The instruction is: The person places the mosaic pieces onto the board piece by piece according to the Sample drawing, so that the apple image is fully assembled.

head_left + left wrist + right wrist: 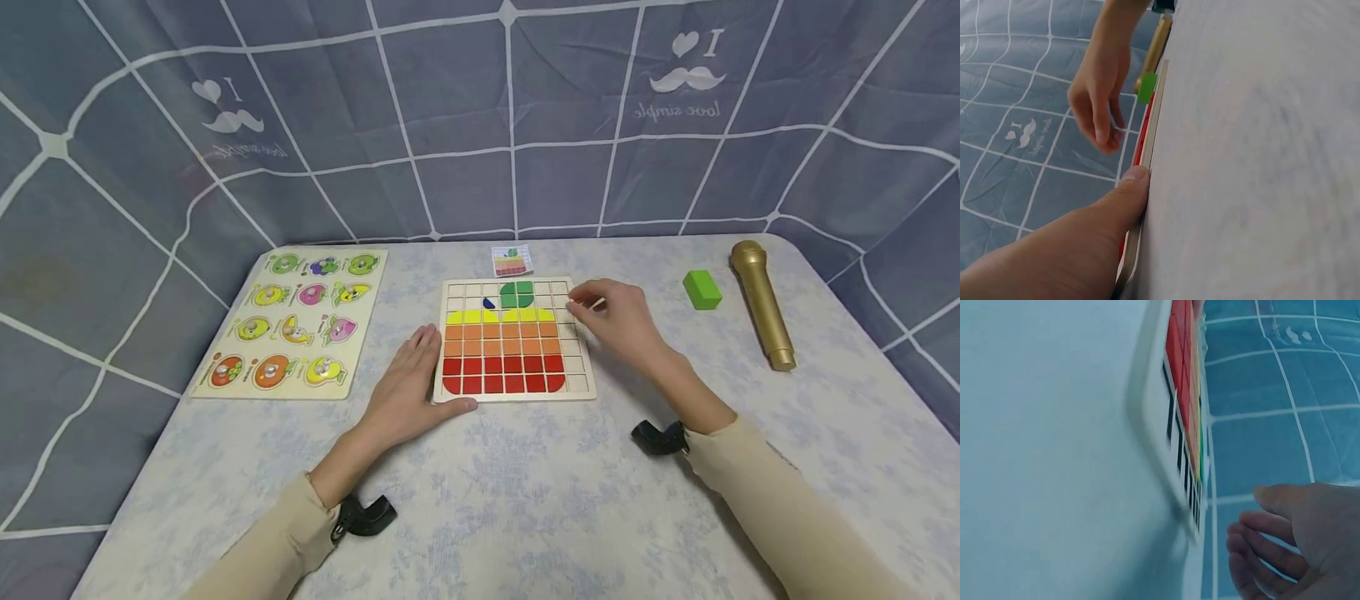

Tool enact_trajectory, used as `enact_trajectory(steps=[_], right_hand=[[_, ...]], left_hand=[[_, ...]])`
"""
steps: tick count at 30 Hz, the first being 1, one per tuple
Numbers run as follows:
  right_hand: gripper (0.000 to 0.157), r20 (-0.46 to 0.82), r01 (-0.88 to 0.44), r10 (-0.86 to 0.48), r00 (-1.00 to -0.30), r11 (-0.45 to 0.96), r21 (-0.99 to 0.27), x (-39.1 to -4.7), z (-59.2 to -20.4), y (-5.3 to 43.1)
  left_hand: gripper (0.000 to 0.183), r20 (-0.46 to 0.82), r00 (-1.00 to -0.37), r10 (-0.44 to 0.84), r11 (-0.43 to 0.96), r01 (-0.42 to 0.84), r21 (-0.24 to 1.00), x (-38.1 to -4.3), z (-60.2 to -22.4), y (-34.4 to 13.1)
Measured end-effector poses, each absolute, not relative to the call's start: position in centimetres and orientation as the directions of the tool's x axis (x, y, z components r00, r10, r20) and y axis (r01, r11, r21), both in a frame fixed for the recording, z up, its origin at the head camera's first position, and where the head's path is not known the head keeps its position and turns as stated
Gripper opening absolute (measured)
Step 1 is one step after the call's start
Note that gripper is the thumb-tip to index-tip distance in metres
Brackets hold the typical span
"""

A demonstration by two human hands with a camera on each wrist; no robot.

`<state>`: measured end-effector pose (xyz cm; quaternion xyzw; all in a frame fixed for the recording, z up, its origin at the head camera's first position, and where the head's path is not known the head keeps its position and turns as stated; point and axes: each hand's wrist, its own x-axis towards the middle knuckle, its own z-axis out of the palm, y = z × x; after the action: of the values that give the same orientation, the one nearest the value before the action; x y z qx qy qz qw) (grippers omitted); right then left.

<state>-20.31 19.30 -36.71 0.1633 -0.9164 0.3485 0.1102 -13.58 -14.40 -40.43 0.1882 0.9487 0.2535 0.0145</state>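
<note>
A wooden grid board (pixel 577 382) lies on the table, filled with rows of red tiles (pixel 504 375), orange tiles (pixel 502 339) and yellow tiles (pixel 472 317), with green tiles (pixel 517 294) and a small dark blue tile (pixel 489 303) above. My left hand (pixel 408 379) rests against the board's left side, fingers extended and thumb at the lower edge. Over the board's upper right part hovers my right hand (pixel 617 321), fingers loosely bent. In the right wrist view, the right hand (pixel 1291 540) shows its thumb apart from its fingers, with no tile visible between them.
A small picture card (pixel 512 261) lies behind the board. To the left is a fruit puzzle board (pixel 281 321). A green block (pixel 702 289) and a gold microphone (pixel 762 304) lie at the right. A grey-blue curtain (pixel 465 108) hangs behind the table.
</note>
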Motion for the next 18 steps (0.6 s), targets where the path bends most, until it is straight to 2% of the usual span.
enact_trajectory(steps=[4,9,14,18], right_hand=[[0.031,0.336,-0.352,-0.184,-0.924,0.756,-0.552,-18.0,-36.8,22.4],[0.037,0.317,-0.348,-0.210,-0.925,0.802,-0.485,-15.2,-37.0,24.1],[0.040,0.264,-0.398,-0.306,-0.915,0.791,-0.464,-14.2,-37.1,21.9],[0.053,0.170,-0.481,-0.461,-0.871,0.734,-0.480,-14.4,-37.1,18.7]], left_hand=[[0.119,0.078,-0.924,0.373,0.792,0.362,0.492,-13.8,-40.5,-13.9],[0.120,0.078,-0.924,0.374,0.793,0.362,0.490,-14.1,-40.8,-13.0],[0.120,0.081,-0.923,0.377,0.792,0.366,0.489,-14.2,-40.6,-12.5],[0.119,0.079,-0.928,0.364,0.795,0.354,0.492,-13.9,-40.5,-12.5]])
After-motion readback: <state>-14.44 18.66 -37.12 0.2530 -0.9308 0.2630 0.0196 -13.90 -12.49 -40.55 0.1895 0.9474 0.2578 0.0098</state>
